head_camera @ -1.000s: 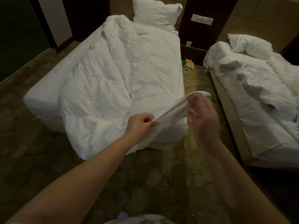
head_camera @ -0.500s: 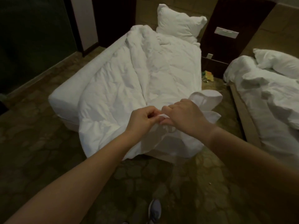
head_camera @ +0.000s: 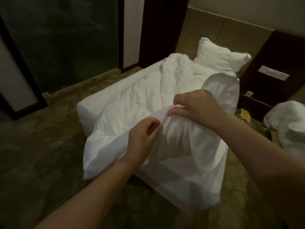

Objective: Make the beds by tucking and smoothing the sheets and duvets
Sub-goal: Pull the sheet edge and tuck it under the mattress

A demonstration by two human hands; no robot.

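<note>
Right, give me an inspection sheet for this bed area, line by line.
Surface: bed, uncovered along the side nearest the glass.
Job's things: duvet crumpled, foot end lifted; pillow at the head.
Clutter: coloured litter on the floor beside the bed.
Hands: left hand and right hand both grip the duvet's raised foot end.
Cables: nothing seen.
Surroundings: dark glass panel; second bed's bedding at right.

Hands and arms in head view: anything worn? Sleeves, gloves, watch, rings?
Nothing worn that shows. The left hand and right hand are ungloved, with no rings or watch visible, though the light is dim and some fingers are hidden. Both forearms are bare to the frame edge: no sleeves, bands or markings.
</note>
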